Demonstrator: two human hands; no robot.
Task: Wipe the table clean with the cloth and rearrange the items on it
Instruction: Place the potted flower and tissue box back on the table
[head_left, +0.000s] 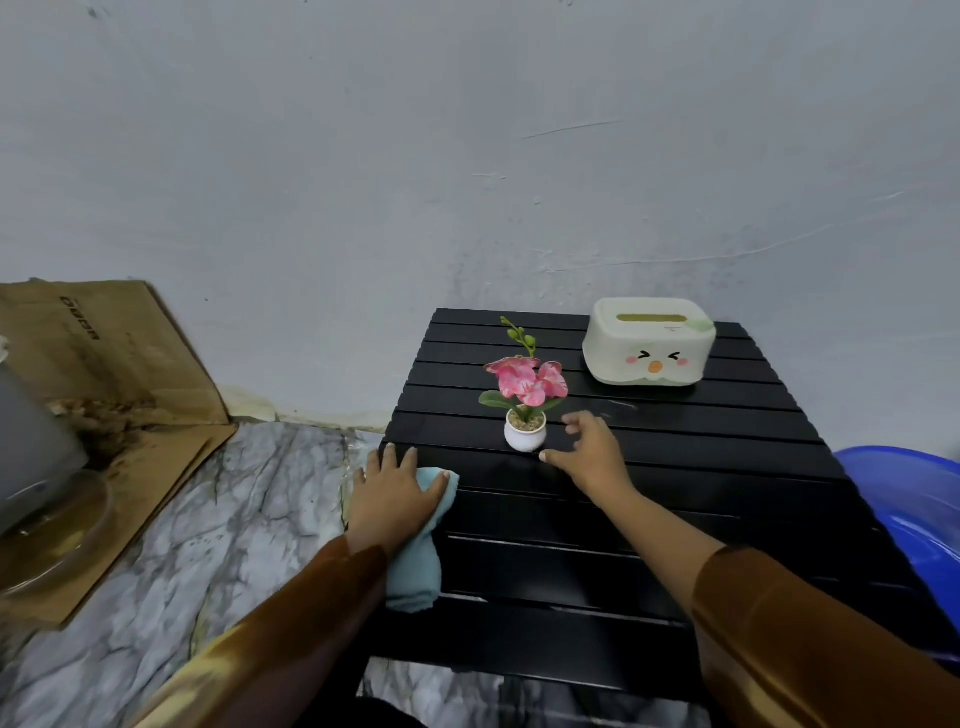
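A low black slatted table (675, 499) stands against the grey wall. My left hand (389, 493) presses flat on a light blue cloth (418, 566) at the table's left edge. A small white pot with pink artificial flowers (525, 405) stands near the table's middle. My right hand (589, 449) is just right of the pot, fingers spread and curved toward it, thumb near its base; I cannot tell whether it touches. A cream tissue box with a cartoon face (649, 349) sits at the back right.
Flattened brown cardboard (119, 374) leans against the wall at the left, beside a grey object on a clear round base (36, 467). A blue plastic basin (914, 514) sits right of the table. The floor has a grey marble pattern (208, 545).
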